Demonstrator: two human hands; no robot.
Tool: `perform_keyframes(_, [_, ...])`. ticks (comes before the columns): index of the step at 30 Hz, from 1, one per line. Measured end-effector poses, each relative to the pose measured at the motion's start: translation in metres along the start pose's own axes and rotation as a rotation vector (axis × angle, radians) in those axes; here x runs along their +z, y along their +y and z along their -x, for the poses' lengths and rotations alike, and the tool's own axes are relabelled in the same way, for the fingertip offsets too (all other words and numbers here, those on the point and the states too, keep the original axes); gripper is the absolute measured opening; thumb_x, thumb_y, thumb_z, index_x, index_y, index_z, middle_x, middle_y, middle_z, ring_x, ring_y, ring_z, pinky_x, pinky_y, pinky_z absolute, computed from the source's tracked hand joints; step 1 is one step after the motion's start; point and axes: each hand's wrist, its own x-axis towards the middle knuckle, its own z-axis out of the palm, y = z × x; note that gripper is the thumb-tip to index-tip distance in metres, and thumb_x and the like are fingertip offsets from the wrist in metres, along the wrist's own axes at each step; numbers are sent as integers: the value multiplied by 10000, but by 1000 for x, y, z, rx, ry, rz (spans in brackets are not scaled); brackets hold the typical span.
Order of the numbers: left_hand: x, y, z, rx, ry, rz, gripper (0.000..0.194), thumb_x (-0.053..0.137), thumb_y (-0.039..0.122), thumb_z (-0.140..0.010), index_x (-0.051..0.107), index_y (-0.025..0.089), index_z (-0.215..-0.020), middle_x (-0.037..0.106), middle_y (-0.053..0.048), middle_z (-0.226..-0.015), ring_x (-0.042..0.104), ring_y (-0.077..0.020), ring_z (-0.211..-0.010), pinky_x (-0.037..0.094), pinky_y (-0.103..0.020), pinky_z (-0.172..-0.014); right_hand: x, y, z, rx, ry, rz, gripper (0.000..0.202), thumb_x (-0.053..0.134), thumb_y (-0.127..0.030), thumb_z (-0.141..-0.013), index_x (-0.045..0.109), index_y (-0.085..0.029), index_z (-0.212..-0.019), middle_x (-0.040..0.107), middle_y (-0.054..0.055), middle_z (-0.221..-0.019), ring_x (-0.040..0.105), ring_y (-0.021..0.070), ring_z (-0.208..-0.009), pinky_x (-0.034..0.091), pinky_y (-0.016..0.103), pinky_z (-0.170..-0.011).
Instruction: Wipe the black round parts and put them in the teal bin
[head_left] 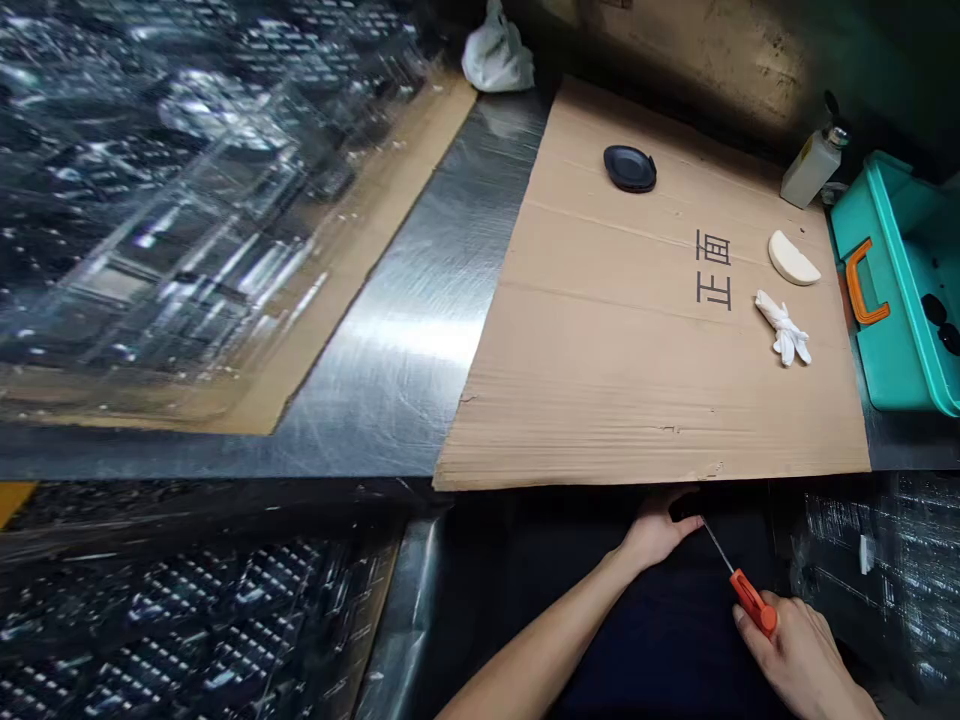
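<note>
Orange-red-handled tool point(753, 601) with a slim metal shaft point(718, 545): in right hand point(804, 640), just off the near edge of the surface, near right in the scene. Long axis slants, handle near right, tip far left. From the right grip, the shaft sticks out toward far left, straight at left hand point(652, 538). Right hand is on the handle; left hand is the nearer one to the tip, thumb end right by it. Contact between tip and thumb: can't tell.

Right grip: fingers curled round the handle, thumb along it. Left grip: thumb stretched right, other fingers mostly lost in shadow by the edge; can't tell if they pinch anything.

Far of both hands: cardboard sheet point(585, 370) on the steel surface point(390, 330), printed characters on it. On its right side, white knotted gloves point(784, 327), beyond them a white half-moon pad point(793, 260). Far middle, black round dish point(628, 168). Far right corner, bottle point(814, 165). Right of the sheet, teal box point(881, 365). Far left of the sheet, white plastic bag point(498, 58). Left, plastic-looking pile point(187, 220), too blurred to sort.
</note>
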Motion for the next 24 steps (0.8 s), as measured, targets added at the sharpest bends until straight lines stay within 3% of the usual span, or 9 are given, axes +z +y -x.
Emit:
perform_keyframes(3, [0,2,-5,-161,75,208,396,804,390,-747,725,219,-1096,717,-101,-1186,646,-292,-1150,479,-449,-1062,1,-2,1,-9,-37,22,479,374,-554,-996,591,-222,-728,608,19,-619,607,185,-567,322,262,-550])
perform_keyframes(6, [-5,3,-11,-489,80,574,454,701,472,-847,654,175,-1187,714,-153,-1125,715,-287,-959,599,-445,-841,4,-4,1,-24,-96,42,442,370,-515,-1003,574,-220,-743,628,24,-649,622,193,-608,325,264,-574])
perform_keyframes(8, [-10,2,-13,-652,74,765,437,648,442,-899,606,146,-1218,709,-175,-1083,732,-271,-864,621,-410,-748,6,-6,1,-22,-130,42,425,359,-491,-1007,566,-219,-754,630,27,-654,622,199,-617,322,270,-582])
perform_keyframes(10, [-14,0,-14,-729,59,888,403,613,393,-931,575,121,-1226,701,-191,-1057,738,-263,-833,626,-378,-716,9,-7,1,-11,-138,34,417,355,-480,-1009,562,-218,-761,627,29,-653,618,201,-614,314,274,-579])
perform_keyframes(14, [-17,-1,-14,-819,37,984,413,582,387,-952,539,101,-1247,689,-205,-1036,740,-265,-834,631,-367,-698,11,-6,1,-2,-121,22,409,358,-474,-1012,560,-218,-765,640,32,-679,628,204,-646,307,282,-593])
perform_keyframes(19, [-16,3,-12,-818,20,952,416,559,382,-966,552,67,-1238,689,-226,-1022,745,-279,-791,627,-346,-642,14,-9,0,-6,-122,17,409,342,-458,-1013,586,-211,-797,673,45,-734,654,219,-711,338,295,-645])
perform_keyframes(24, [-13,-4,0,-764,82,873,292,598,171,-938,579,123,-1225,714,-174,-1043,751,-268,-812,647,-450,-745,14,-17,6,-2,-94,-12,362,416,-455,-964,642,-206,-829,687,54,-758,677,240,-753,387,303,-685])
